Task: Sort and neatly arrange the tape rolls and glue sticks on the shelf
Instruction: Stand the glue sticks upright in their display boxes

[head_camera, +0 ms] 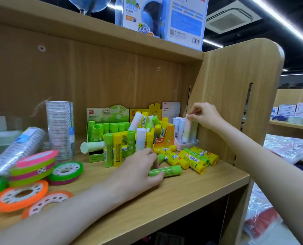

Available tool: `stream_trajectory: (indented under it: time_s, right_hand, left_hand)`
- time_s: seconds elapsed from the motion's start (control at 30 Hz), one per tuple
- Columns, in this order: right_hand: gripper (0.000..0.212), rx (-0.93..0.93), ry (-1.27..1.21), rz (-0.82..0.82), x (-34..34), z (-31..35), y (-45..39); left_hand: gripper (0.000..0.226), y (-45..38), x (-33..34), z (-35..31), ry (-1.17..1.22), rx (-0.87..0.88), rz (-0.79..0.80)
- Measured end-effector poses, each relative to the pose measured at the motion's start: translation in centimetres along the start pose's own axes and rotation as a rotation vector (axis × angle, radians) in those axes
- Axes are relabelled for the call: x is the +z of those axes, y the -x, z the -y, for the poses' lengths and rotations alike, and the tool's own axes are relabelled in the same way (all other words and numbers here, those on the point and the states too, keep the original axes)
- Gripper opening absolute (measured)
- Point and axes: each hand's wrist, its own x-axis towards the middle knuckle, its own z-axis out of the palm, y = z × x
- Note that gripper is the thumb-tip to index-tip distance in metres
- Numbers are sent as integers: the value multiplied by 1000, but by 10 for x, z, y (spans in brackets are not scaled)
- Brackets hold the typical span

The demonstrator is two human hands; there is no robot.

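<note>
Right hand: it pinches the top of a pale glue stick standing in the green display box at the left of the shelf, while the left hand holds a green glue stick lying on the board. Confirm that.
Wrong box. The head view shows the right hand pinching the pale glue stick in the white box at the shelf's right end, against the side panel, not the green display box. The left hand does hold the lying green glue stick.

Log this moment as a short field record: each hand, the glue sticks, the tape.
left hand: grips a green glue stick lying on the shelf
right hand: pinches the top of a pale glue stick standing in the white box
loose sticks: yellow pile lying beside the boxes
tape: coloured rolls at left, clear stack upright behind
</note>
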Motion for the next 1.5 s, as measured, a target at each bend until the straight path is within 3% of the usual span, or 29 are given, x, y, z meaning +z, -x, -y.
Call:
stream_trajectory:
  time_s: [0.1,0.23,0.33,0.67,0.97,1.2,1.5]
  right_hand:
    - [11,17,-175,-163,-10,4,-12]
    - [15,6,-221,-409,-1,16,-30]
    - [13,26,-225,-459,27,20,-40]
    - [12,10,87,-83,71,5,-41]
    - [17,9,102,72,60,2,-42]
    - [10,-23,89,-11,61,-2,-37]
    - [4,-18,23,45,55,1,-40]
  left_hand:
    - [20,0,0,-1,-4,-3,-1]
    - [21,0,3,-3,-17,8,-19]
    - [22,-1,4,-3,-12,17,-34]
    - [19,-1,6,-1,37,22,-48]
    - [19,-1,5,-1,39,7,-34]
    - [17,0,6,0,40,1,-29]
    - [15,0,5,-1,51,4,-29]
